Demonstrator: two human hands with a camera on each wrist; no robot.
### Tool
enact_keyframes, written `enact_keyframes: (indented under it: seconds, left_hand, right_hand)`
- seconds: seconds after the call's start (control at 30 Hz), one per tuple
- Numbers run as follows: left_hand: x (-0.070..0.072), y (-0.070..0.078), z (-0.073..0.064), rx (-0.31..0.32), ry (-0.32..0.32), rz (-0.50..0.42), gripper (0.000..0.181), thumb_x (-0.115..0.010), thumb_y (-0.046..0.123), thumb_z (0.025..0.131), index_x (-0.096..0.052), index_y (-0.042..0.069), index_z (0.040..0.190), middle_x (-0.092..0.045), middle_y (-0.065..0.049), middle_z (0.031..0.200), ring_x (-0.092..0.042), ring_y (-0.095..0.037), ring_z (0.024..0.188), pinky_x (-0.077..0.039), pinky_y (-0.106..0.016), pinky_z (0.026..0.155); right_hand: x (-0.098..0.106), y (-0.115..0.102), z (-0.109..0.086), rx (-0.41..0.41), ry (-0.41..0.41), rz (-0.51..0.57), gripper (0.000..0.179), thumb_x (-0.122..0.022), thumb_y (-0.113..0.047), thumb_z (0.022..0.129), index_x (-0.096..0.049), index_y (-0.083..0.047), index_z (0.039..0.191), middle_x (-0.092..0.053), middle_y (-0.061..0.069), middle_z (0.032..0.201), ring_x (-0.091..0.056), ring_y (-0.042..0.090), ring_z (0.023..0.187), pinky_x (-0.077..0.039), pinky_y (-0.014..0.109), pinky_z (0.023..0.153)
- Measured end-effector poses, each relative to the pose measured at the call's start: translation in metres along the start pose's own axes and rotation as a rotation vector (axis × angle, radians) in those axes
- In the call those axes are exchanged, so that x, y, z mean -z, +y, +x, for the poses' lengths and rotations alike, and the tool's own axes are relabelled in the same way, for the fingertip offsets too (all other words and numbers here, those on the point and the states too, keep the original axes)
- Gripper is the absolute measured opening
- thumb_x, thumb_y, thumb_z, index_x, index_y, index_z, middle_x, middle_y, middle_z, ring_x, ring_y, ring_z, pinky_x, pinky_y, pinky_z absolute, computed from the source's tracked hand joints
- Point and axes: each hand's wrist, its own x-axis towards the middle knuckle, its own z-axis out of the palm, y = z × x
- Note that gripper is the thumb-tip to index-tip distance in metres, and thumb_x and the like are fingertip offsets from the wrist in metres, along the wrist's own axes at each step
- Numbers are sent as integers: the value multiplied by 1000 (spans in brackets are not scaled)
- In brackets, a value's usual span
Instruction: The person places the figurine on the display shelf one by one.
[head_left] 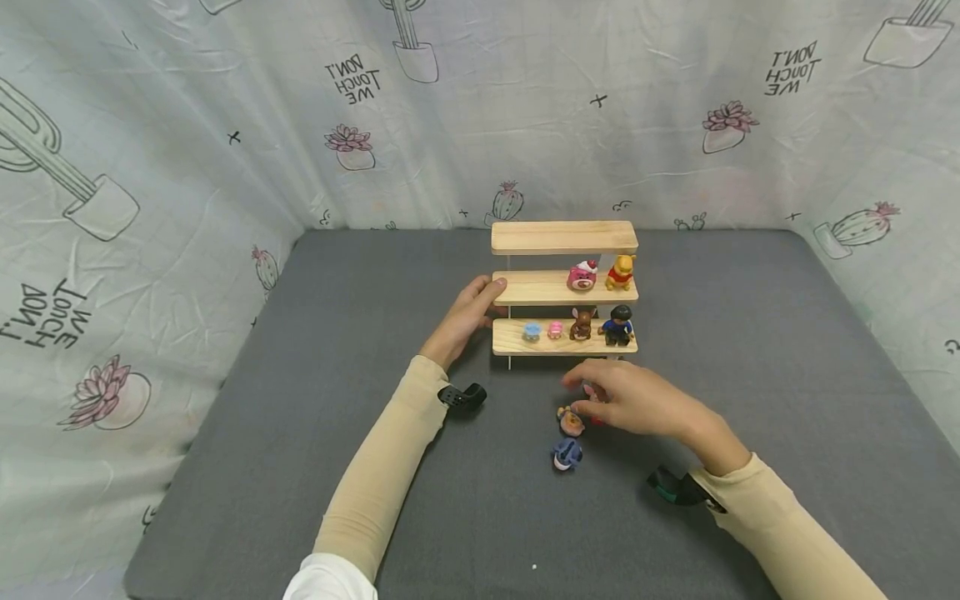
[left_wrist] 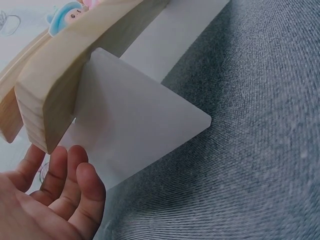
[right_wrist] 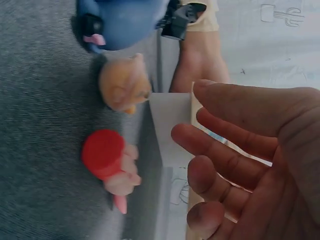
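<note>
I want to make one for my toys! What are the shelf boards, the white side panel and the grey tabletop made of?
Shelf boards: probably smooth, pale wood; grain lines show. White side panel: maybe frosted plastic; it's thin, flat, cloudy. Grey tabletop: seems covered in matt cloth; a weave shows.

A cactus-printed curtain [head_left: 480,117] hangs behind a grey table [head_left: 480,508].

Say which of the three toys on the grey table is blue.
The blue toy, farthest from the shelf; the middle toy is orange, and the third toy, nearest the right hand, is red and pink.
</note>
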Motion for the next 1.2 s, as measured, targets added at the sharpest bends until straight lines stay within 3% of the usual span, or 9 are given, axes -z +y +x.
enact_keyframes:
  seconds: [0.2, 0.37, 0.67, 0.77, 0.97, 1.2]
  left_hand:
    - [1, 0, 1, 5, -3, -7, 53, -52, 54, 101, -54, 12, 134, -61, -8, 121, -60, -20, 105, -49, -32, 78]
    - [1, 0, 2, -4, -4, -11, 54, -52, 55, 100, -54, 13, 134, -61, -8, 120, -59, -20, 105, -48, -33, 77]
    - [1, -2, 3, 2, -7, -10, 54, -52, 55, 101, -54, 13, 135, -61, -8, 121, -59, -20, 104, -49, -32, 77]
    - [1, -2, 3, 4, -7, -9, 54, -52, 55, 101, -54, 13, 135, -61, -9, 121, -59, -20, 104, -48, -32, 77]
    - [1, -2, 3, 4, -11, -9, 53, -52, 54, 101, -54, 12, 135, -61, -9, 121, -59, -20, 104, -48, -32, 77]
    - [1, -1, 2, 1, -10, -13, 53, -52, 54, 101, -54, 13, 134, -60, -7, 118, -58, -19, 103, -48, -32, 76]
  right_hand:
    - [-8, 2, 0, -39, -29, 22, 34, -75, -26, 93, -66, -12, 122, -58, -6, 86, -52, 7, 76, -42, 23, 66]
    - [-13, 3, 1, -73, -33, 34, 21, -76, -33, 91, -68, -21, 106, -59, -6, 90, -52, 7, 75, -42, 23, 64]
    - [-20, 4, 0, -122, -19, -59, 31, -75, -45, 90, -68, -21, 109, -63, -9, 95, -55, 6, 83, -44, 25, 67]
    - [-21, 4, 0, -138, -17, -94, 31, -76, -49, 88, -71, -22, 104, -61, -10, 93, -52, 5, 82, -43, 25, 65]
    - [-23, 6, 0, -73, 8, -146, 24, -76, -51, 87, -73, -27, 88, -59, -14, 87, -47, 3, 81, -40, 22, 64]
    - [-24, 7, 1, 29, 47, -167, 24, -75, -48, 89, -75, -23, 88, -60, -14, 79, -44, 4, 78, -37, 23, 67]
